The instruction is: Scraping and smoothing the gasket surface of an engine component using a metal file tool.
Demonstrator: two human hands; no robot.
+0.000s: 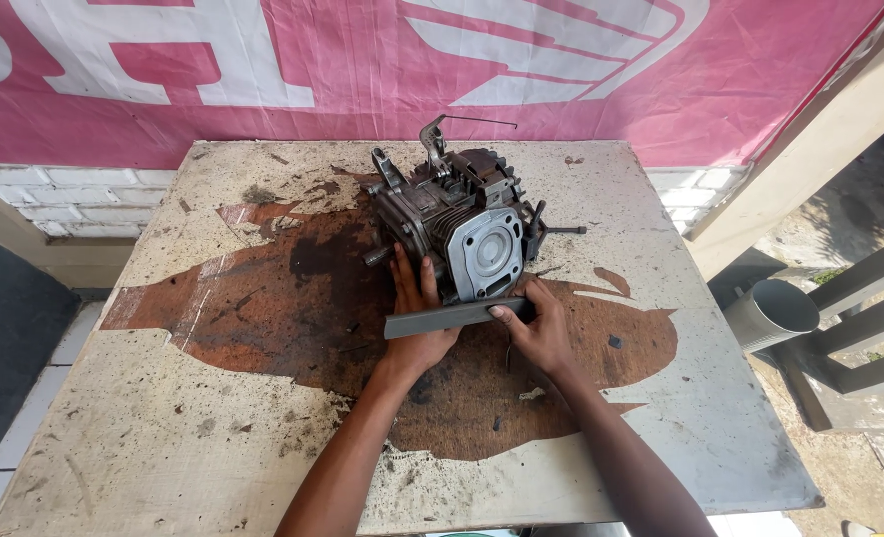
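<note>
Toward the far edge of the worktable (164, 438), near its middle, sits the small engine (452, 224), its finned cylinder and pale round-bored face turned toward you. Across the base of that face you hold a flat grey metal bar (452, 316), lying nearly level and tilted slightly up to your right.

Your left hand (417, 323) is under the bar's left end with its fingers spread upward against the engine's side, steadying the casting. Your right hand (536, 333) is closed on the bar's right end, thumb on top.

To do this step well, in my judgement: keep the bar flat and square to the face, press evenly from both ends, and keep the left fingers clear of the fins and the projecting stud.

Condition of the engine: dark, oily and grimy on the casing; the cylinder face is cleaner and lighter. A bent lever and thin wire rise from its top.

Tabletop is worn, with a large brown oil stain (293, 288) beneath the engine. A pink banner (263, 70) hangs behind; a grey pipe (772, 314) stands off the right edge.
</note>
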